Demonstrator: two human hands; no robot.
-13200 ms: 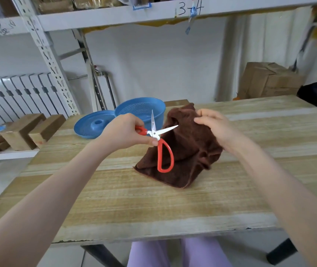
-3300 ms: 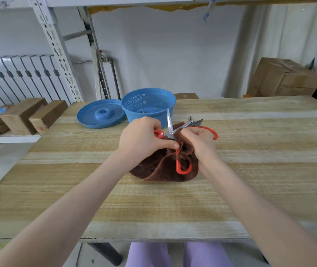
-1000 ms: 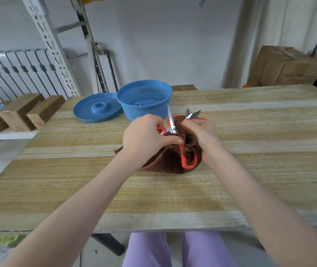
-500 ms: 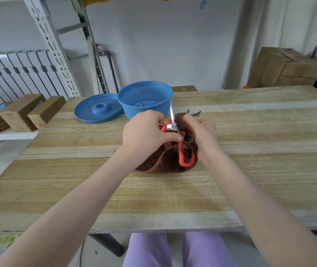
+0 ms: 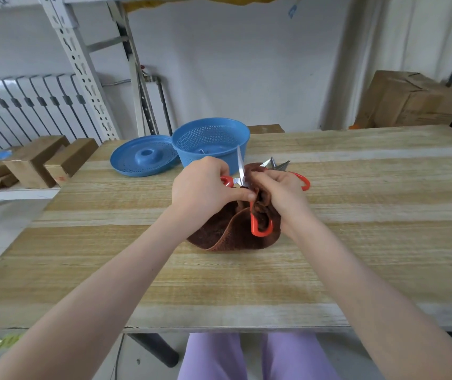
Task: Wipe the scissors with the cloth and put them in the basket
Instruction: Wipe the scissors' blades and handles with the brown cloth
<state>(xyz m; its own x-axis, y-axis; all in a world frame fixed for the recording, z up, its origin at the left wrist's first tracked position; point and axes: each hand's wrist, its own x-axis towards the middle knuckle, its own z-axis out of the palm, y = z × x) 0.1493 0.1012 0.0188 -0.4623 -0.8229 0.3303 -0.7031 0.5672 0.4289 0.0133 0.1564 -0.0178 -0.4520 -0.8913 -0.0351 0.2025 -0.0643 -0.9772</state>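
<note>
My left hand (image 5: 204,186) grips red-handled scissors (image 5: 259,224) near the pivot, one blade pointing up in front of the blue basket (image 5: 213,142). My right hand (image 5: 281,192) pinches the brown cloth (image 5: 229,231) around the other blade. The cloth's lower part lies bunched on the wooden table (image 5: 246,283). A second pair of scissors (image 5: 300,180) with red handles lies on the table just behind my right hand, its blades pointing up-left.
A blue perforated lid (image 5: 143,159) lies left of the basket. Wooden blocks (image 5: 43,160) sit on a low shelf at the left. A cardboard box (image 5: 408,100) stands behind the table's far right. A metal rack upright (image 5: 79,61) rises at the back left.
My right hand has slid the cloth slightly along the blade. The second scissors behind it show more of their red handle now. The left hand keeps its grip.
</note>
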